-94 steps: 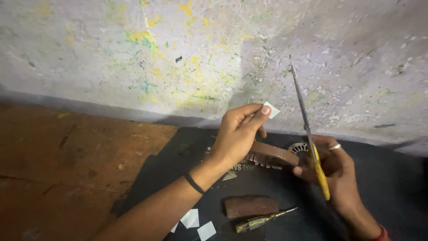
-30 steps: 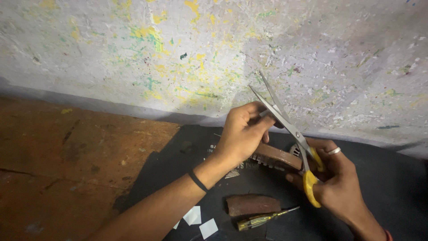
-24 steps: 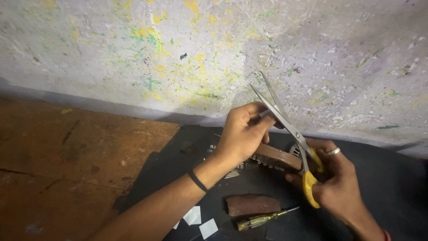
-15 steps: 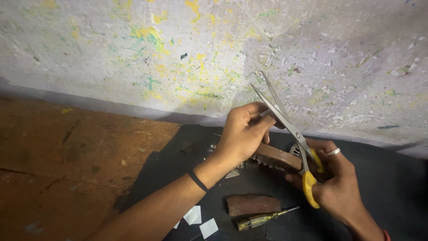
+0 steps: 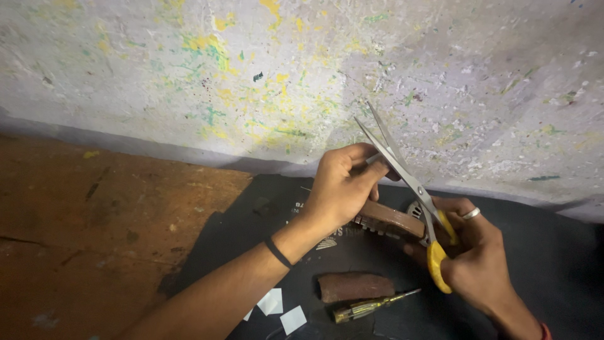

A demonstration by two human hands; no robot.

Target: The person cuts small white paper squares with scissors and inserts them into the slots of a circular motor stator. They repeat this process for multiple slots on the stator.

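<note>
1. The landmark is the black mat [image 5: 251, 226]; the bare brown floor [image 5: 94, 208] lies to its left, and the paint-spattered wall [image 5: 251, 75] rises behind it.
2. Near the mat's front edge lie two small white paper squares [image 5: 280, 308], just beside the person's left forearm.
3. The left hand [image 5: 343, 186] is raised above the middle of the mat. Its thumb and fingertips are pressed together on something small at the scissor blades. What they pinch is almost wholly hidden by the fingers, so I cannot tell what it is.
4. Flat on the mat, below the hands, is a short brown block [image 5: 355, 286]. Just to its right lies a screwdriver with a yellowish see-through handle [image 5: 371, 306], its tip pointing up and right.
5. Between the two hands, a brown curved piece with a toothed lower edge [image 5: 390, 220] sits over the mat. It runs from the left palm down toward the right hand. Which hand bears it is hidden.
6. The scissors [image 5: 406, 179] have yellow handles and stand up from the mat. Their long axis runs from the handles, low on the right, up and left to the tips against the wall. The blades are parted in a narrow V that straddles the left fingertips, so the pinched bit lies up and left of the handles, at the crotch of the blades.
7. The right hand [image 5: 475, 252], with a ring on one finger, is closed through and around the handles, above the mat's right part. Its wrist is cut off at the picture's lower edge. A round metal thing behind the handles is too hidden to make out.
</note>
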